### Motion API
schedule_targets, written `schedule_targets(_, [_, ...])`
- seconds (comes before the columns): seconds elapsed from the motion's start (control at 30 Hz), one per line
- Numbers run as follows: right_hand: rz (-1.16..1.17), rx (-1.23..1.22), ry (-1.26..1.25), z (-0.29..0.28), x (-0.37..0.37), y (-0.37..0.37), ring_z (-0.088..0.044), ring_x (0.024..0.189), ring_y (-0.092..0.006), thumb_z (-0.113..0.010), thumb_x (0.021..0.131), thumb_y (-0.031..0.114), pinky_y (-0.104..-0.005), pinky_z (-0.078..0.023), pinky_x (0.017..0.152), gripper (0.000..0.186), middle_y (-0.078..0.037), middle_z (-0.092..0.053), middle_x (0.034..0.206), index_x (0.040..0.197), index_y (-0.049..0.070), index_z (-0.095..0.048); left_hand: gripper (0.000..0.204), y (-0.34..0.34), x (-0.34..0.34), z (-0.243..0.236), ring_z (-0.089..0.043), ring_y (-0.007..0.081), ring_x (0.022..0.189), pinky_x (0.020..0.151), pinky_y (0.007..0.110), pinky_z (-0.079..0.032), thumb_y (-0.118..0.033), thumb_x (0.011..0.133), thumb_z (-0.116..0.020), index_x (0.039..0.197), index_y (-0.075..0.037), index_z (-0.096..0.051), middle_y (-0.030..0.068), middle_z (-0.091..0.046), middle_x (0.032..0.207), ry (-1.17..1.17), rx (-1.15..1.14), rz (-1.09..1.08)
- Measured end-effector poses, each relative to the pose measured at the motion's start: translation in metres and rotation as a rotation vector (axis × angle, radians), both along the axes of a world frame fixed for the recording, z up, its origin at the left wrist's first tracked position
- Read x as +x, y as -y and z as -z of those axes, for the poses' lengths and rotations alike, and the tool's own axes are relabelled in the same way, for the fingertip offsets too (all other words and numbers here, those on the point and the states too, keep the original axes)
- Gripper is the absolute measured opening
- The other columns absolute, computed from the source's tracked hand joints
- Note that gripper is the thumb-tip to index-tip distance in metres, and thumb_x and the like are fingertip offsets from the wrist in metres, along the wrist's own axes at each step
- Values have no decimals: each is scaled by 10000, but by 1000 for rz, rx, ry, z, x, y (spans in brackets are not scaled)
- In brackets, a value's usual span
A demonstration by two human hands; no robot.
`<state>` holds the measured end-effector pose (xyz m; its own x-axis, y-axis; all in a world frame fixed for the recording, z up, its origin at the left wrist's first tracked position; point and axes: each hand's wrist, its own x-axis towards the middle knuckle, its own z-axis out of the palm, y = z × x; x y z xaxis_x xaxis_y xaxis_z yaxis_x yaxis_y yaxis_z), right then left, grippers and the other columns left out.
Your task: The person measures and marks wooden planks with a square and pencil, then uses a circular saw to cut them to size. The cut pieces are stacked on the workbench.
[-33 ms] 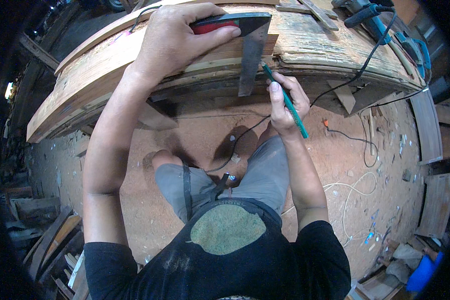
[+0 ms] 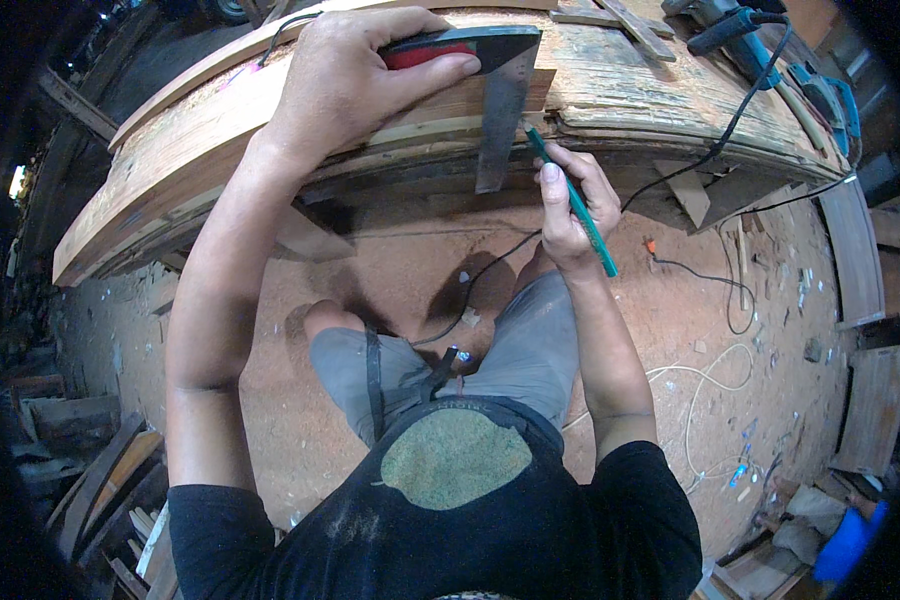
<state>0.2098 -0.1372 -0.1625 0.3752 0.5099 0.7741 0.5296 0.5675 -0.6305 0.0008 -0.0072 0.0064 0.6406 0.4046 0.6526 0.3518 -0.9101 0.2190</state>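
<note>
Two bare hands worked near the top of my head view, and I took the try square (image 2: 506,105) as my landmark; it was set against wooden boards (image 2: 185,175) on the counter (image 2: 635,108), its metal blade pointing back toward the body. At the square's red-and-black handle, the left hand (image 2: 355,80) pinched the grip, thumb along the near side and fingers over the far side. Just right of the square's blade, the right hand (image 2: 578,205) pinched a green pencil (image 2: 592,237) between thumb and fingers, its tip close beside the blade's edge; I could not tell whether the two touched. I saw the boards extend well left of the square. Beyond the square to the right lay loose wood strips (image 2: 638,28), and farther right, a teal power tool (image 2: 727,32).
</note>
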Motion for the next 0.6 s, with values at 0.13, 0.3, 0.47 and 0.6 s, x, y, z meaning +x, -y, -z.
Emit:
schedule_targets(0.13, [-16,45,-78,-9,-1,3,-688,804,-154,-660,990,52,-280,-557,735,189,-124,-728,939,1140,-45,-723,344,-5,0,2,-746,183,805,768,314,-578,-300,852,-880,1063,-39,-807,115,-787,895,36,10,51])
schedule_targets(0.3, [-61,122,-151,-33,-4,4,-697,794,-152,-668,982,62,-284,-567,731,221,-120,-738,944,1166,-51,-714,351,-3,1,2,-750,176,815,772,315,-582,-296,847,-885,1067,-34,-805,114,-790,903,28,20,23])
schedule_targets(0.47, [-49,183,-113,-47,-6,-15,-709,831,-163,-684,980,70,-293,-569,763,235,-120,-753,969,1191,-26,-722,344,-3,0,1,-748,178,797,763,316,-585,-292,846,-885,1055,-32,-802,114,-787,895,14,37,4])
schedule_targets(0.6, [-26,178,-41,-43,-7,-23,-720,859,-187,-699,975,63,-312,-573,791,241,-134,-760,989,1201,-20,-720,341,-6,-1,3,-749,183,791,759,317,-586,-294,845,-886,1051,-36,-802,113,-786,892,16,48,9])
